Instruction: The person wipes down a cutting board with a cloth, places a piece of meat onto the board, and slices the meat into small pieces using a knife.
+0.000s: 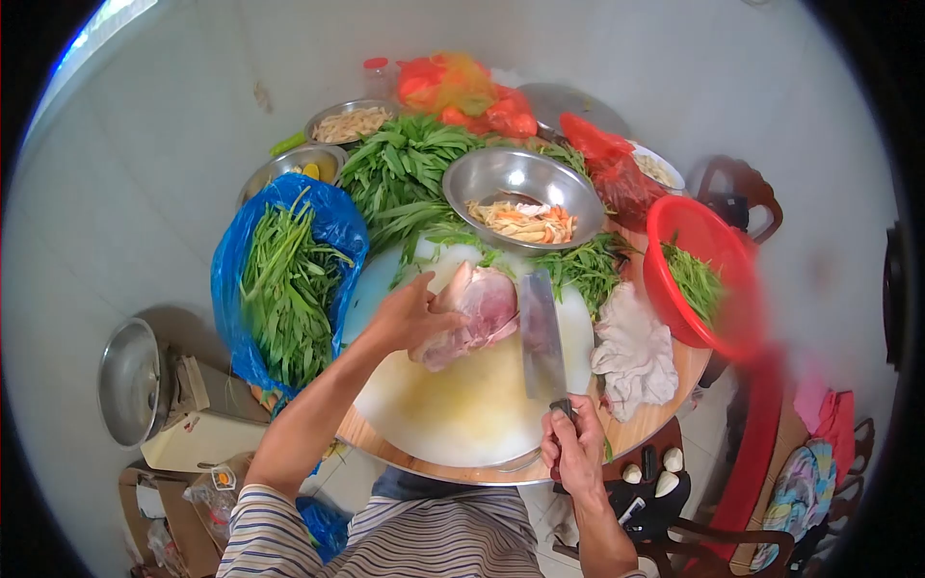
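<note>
A piece of raw meat (487, 306), pink with pale skin, lies on the round white cutting board (453, 414). My left hand (412, 313) grips its left side, with the thumb over the meat. In my right hand (575, 448) is a cleaver (542, 337), its fingers closed round the dark handle. The broad blade points away from me, flat over the right part of the board, beside the meat. To the right of the blade lies a crumpled whitish cloth (634, 352). Behind the meat stands a steel bowl (472, 183) with pale and orange strips inside.
Leafy greens (409, 164) are heaped behind the board. A blue plastic bag (231, 260) of greens sits at left, and a red basket (670, 226) at the right edge. Red bags (511, 111) and more bowls line the back of the wooden table (679, 395). A chair (761, 530) stands lower right.
</note>
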`<state>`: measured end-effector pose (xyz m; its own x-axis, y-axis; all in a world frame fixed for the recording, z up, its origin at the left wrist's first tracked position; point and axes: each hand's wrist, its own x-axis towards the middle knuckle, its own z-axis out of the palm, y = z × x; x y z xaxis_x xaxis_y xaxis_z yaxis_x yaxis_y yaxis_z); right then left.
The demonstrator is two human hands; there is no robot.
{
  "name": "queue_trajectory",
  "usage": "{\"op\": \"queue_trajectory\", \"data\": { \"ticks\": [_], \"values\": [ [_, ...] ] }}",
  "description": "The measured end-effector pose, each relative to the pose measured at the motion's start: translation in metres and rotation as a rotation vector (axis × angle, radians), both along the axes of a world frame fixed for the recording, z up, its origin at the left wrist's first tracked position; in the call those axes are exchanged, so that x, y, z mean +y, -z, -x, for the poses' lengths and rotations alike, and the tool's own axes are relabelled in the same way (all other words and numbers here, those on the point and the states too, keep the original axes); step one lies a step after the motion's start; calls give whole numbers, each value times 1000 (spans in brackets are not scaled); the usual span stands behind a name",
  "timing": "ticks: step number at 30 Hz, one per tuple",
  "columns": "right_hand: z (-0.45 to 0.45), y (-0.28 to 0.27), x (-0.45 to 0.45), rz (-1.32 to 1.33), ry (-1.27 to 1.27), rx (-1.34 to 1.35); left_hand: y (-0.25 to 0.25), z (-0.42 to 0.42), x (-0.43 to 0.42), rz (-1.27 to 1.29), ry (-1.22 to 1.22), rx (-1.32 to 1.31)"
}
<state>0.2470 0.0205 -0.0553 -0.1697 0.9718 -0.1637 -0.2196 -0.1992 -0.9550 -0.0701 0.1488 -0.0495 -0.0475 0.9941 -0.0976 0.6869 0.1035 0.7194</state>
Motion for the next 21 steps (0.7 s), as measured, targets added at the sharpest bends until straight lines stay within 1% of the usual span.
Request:
{"op": "queue_trajectory", "data": {
  "ticks": [3,5,6,8,9,11,12,14,15,17,18,20,21],
  "values": [
    [-6,5,-1,2,46,20,0,-5,15,21,22,-36],
    [-11,6,-2,19,51,-2,3,-4,24,116,62,-241],
    [-15,8,-3,18,60,2,5,-4,24,115,71,-237],
    [-20,11,-4,22,46,-7,10,-6,22,-89,85,-268],
    [-21,11,-4,20,59,-2,3,-14,16,-89,98,-263],
    [-23,10,-5,43,78,48,-24,-35,-9,-506,95,119],
    [-24,10,-6,48,86,50,-28,-41,-18,-502,103,119],
    [-28,12,-5,25,72,-33,-30,-49,-36,-854,203,507],
    [-28,12,-5,27,67,-31,-24,-54,-46,-851,200,511],
    [-28,12,-4,42,85,-66,-8,-62,-71,-819,311,541],
    [-29,10,-4,45,80,-65,2,-63,-84,-815,308,544],
    [-31,5,-6,72,45,-74,22,-65,-109,-727,482,422],
    [-33,4,-8,77,40,-76,26,-65,-118,-721,478,420]
  ]
}}
